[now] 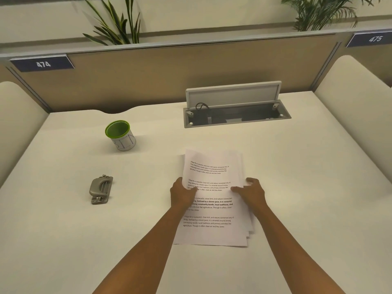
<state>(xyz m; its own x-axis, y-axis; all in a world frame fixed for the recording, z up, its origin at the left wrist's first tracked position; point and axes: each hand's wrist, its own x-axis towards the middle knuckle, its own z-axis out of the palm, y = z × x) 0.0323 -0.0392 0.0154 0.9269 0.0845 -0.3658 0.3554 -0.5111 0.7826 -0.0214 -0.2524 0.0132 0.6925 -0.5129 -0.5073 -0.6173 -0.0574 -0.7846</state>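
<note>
A loose stack of printed white sheets [214,230] lies on the pale desk [84,240], its edges fanned out unevenly at the right. My left hand [182,194] grips the stack's left edge, thumb on top of the text. On the right side my right hand [251,190] holds the stack with the thumb lying on the top sheet and the fingers curled at the edge. The far end of the top sheet curls up slightly.
A grey metal hole punch [101,189] lies to the left of the papers. A white cup with a green rim [120,135] stands farther back left. An open cable box [236,112] is set into the desk behind, before a partition [148,75].
</note>
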